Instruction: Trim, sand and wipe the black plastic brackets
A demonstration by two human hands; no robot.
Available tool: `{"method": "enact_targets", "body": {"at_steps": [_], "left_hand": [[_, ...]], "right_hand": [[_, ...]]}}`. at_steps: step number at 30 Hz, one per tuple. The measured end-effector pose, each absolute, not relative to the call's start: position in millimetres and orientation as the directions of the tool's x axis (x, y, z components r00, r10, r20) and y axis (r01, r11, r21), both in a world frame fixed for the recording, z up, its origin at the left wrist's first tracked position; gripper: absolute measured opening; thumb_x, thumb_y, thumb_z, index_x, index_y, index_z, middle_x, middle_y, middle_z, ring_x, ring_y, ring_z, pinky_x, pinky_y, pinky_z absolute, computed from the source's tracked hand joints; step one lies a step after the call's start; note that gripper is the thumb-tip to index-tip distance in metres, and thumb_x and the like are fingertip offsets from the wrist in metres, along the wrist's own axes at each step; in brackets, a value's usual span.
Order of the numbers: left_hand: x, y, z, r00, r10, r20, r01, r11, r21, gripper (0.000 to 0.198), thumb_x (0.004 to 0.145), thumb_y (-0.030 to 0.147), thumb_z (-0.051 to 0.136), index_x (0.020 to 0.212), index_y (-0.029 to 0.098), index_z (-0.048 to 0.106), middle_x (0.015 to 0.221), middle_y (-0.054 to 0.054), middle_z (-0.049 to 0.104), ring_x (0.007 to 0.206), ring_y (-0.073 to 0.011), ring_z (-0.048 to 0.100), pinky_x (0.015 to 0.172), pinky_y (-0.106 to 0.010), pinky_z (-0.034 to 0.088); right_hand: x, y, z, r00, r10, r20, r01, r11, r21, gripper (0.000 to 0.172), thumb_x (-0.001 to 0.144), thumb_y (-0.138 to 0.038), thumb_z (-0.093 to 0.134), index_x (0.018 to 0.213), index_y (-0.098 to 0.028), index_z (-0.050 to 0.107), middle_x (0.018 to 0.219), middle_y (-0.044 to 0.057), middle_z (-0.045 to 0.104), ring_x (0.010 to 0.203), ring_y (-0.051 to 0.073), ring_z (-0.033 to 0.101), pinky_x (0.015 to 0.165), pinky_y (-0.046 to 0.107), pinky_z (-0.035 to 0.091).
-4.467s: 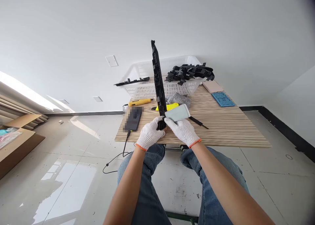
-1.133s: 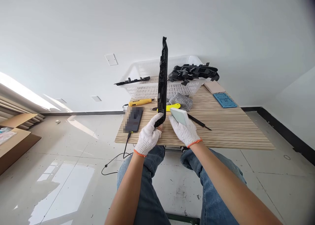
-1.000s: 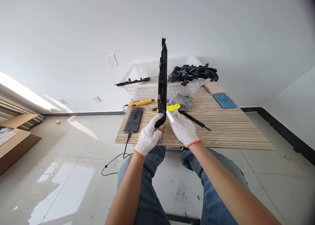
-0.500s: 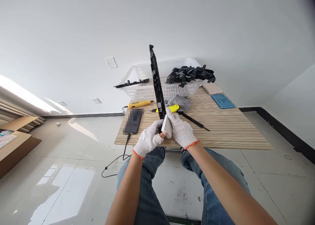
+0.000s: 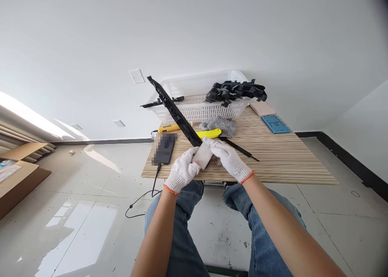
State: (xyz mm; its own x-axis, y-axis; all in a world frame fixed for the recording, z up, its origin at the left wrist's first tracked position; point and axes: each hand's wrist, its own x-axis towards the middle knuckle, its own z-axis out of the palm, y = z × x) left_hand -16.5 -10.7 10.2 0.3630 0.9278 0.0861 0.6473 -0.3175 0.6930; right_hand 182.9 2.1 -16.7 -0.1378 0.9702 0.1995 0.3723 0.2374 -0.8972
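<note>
My left hand [image 5: 183,172], in a white knit glove, grips the near end of a long black plastic strip [image 5: 173,111]. The strip leans up and to the left over the striped wooden table [image 5: 281,155]. My right hand [image 5: 228,159], also gloved, presses a pale block [image 5: 203,155] against the strip's near end, right beside my left fingers. Both hands hover over the table's front edge, above my knees in blue jeans.
A white plastic basket [image 5: 200,103] at the back holds black plastic parts [image 5: 235,91]. On the table lie a phone [image 5: 164,148] with a cable, yellow tools [image 5: 209,134], a grey cloth [image 5: 218,125], a thin black rod [image 5: 239,148], a blue pad [image 5: 274,124] and a tan block [image 5: 262,108]. A cardboard box [image 5: 18,176] stands far left.
The black strip has swung from nearly upright to leaning far left. My right hand has brought the pale block from beside the strip down onto its near end.
</note>
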Motion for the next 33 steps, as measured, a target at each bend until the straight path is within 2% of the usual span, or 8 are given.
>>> {"method": "enact_targets", "body": {"at_steps": [6,11,14,17,21,25,29,33], "left_hand": [[-19.2,-8.3,4.7,0.384,0.915,0.122,0.603,-0.349,0.717,0.055,0.092,0.035,0.046,0.142,0.015,0.057,0.143,-0.011,0.064,0.13,-0.0283,0.06,0.111,-0.041,0.046],[-21.2,-4.2,-2.1,0.416,0.897,0.152,0.547,-0.38,0.745,0.055,0.092,0.029,0.041,0.142,0.015,0.056,0.146,-0.01,0.062,0.134,-0.0253,0.057,0.117,-0.04,0.042],[-18.4,-5.9,3.5,0.396,0.91,0.123,0.563,-0.346,0.751,0.053,0.092,0.032,0.042,0.14,0.014,0.057,0.142,-0.012,0.065,0.129,-0.0264,0.06,0.113,-0.04,0.045],[-13.5,-9.3,12.7,0.342,0.939,0.044,0.617,-0.26,0.743,0.058,0.086,0.043,0.061,0.138,0.018,0.057,0.132,-0.011,0.07,0.12,-0.0298,0.066,0.104,-0.041,0.051],[-10.0,-9.8,14.4,0.326,0.945,-0.002,0.616,-0.211,0.759,0.076,0.071,0.037,0.081,0.141,0.024,0.054,0.13,-0.006,0.071,0.122,-0.0286,0.065,0.104,-0.038,0.051],[-10.6,-7.6,2.1,0.337,0.941,0.028,0.589,-0.234,0.773,0.061,0.078,0.029,0.072,0.138,0.026,0.059,0.122,-0.002,0.074,0.111,-0.0239,0.069,0.097,-0.034,0.054],[-12.7,-7.2,-4.8,0.295,0.95,0.098,0.612,-0.267,0.744,0.051,0.078,0.02,0.065,0.129,0.022,0.067,0.119,-0.004,0.075,0.111,-0.0241,0.068,0.095,-0.032,0.054],[-16.7,-6.3,-1.9,0.311,0.947,0.086,0.484,-0.235,0.843,0.05,0.084,0.022,0.061,0.134,0.021,0.062,0.11,-0.004,0.076,0.099,-0.0195,0.069,0.086,-0.03,0.056]], "right_hand": [[184.2,-5.9,-13.4,-0.108,0.989,0.099,0.44,0.137,-0.888,0.064,0.087,-0.042,0.07,0.148,-0.032,0.054,0.154,0.004,0.054,0.142,0.025,0.051,0.119,0.046,0.039],[182.1,-12.1,-16.8,-0.038,0.999,0.005,0.437,0.021,-0.899,0.086,0.081,-0.047,0.076,0.156,-0.023,0.041,0.15,0.015,0.056,0.137,0.032,0.055,0.112,0.052,0.045],[179.1,-13.2,-20.1,0.009,0.998,-0.058,0.432,-0.056,-0.9,0.067,0.087,-0.05,0.069,0.144,-0.019,0.053,0.131,0.016,0.069,0.12,0.033,0.066,0.1,0.05,0.054],[177.2,-9.6,-23.5,0.039,0.996,-0.086,0.361,-0.094,-0.928,0.045,0.094,-0.05,0.059,0.126,-0.019,0.064,0.117,0.014,0.075,0.107,0.03,0.072,0.087,0.044,0.06],[174.8,-5.3,-23.1,-0.001,0.986,-0.167,0.061,-0.167,-0.984,0.04,0.099,-0.051,0.049,0.12,-0.02,0.063,0.108,0.013,0.076,0.095,0.025,0.076,0.074,0.037,0.064],[171.1,-9.3,-19.3,-0.061,0.964,-0.257,-0.202,-0.264,-0.943,0.036,0.095,-0.053,0.057,0.112,-0.022,0.063,0.095,0.009,0.077,0.081,0.024,0.077,0.061,0.033,0.064],[170.7,-11.8,-15.5,-0.097,0.957,-0.275,-0.257,-0.291,-0.922,0.027,0.092,-0.047,0.063,0.098,-0.021,0.064,0.085,0.008,0.075,0.073,0.021,0.075,0.056,0.028,0.061],[176.0,-8.3,-9.1,-0.019,0.962,-0.272,-0.305,-0.264,-0.915,0.028,0.089,-0.048,0.066,0.093,-0.02,0.062,0.074,0.005,0.07,0.056,0.015,0.066,0.045,0.022,0.053]]}}
